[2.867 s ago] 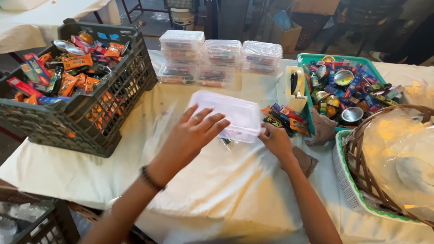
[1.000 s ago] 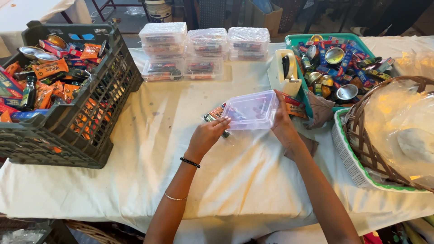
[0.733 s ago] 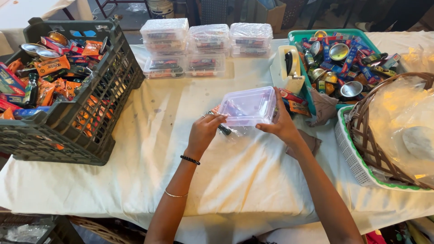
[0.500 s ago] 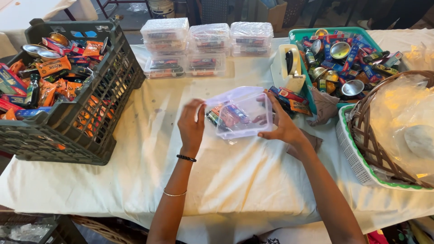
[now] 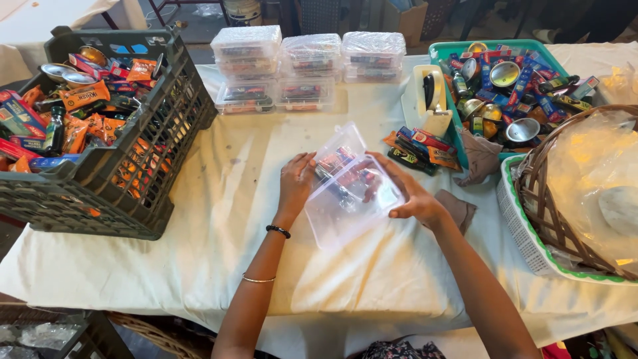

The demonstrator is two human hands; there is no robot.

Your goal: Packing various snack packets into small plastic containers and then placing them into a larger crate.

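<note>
Both my hands hold a clear plastic box (image 5: 349, 199) tilted over the white tablecloth (image 5: 219, 219) at the centre. My left hand (image 5: 296, 181) grips its left side, near the raised lid (image 5: 339, 141). My right hand (image 5: 405, 191) clasps the right side, fingers over the rim. Through the clear plastic I see colourful small packets (image 5: 345, 174) under or inside the box; I cannot tell which. A few more packets (image 5: 417, 149) lie just beyond my right hand.
A dark crate (image 5: 133, 159) of snack packets stands left. Several filled clear boxes (image 5: 309, 70) are stacked at the back. A tape dispenser (image 5: 430, 100) and teal tray (image 5: 438, 53) of packets and tins sit back right, a wicker basket (image 5: 531, 193) in a white tray right.
The box, first lying upside down over the packets, has been lifted, turned and tilted toward me. Its lid now stands open at the far side. My left hand moved to its left side.
</note>
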